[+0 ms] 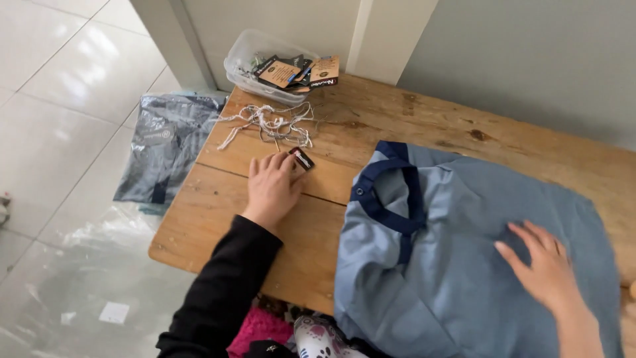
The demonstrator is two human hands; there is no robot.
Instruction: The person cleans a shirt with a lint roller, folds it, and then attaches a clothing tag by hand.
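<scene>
left hand (270, 187) lies flat on the rough plank counter (424, 126), fingertips touching a small dark card tag (301, 159); right hand (544, 266), fingers spread, presses the soft blue navy-trimmed shirt (457, 265).

Left hand (270, 187) lying flat on the desk (311, 238), fingertips touching a small tag (301, 159); right hand (544, 268) pressing on the blue shirt (450, 265).

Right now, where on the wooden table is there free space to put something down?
Bare wood lies behind the blue shirt, toward the wall, and along the near edge of the table below the left hand. The far-left corner is crowded: plastic tub, string pile, small tag.
</scene>
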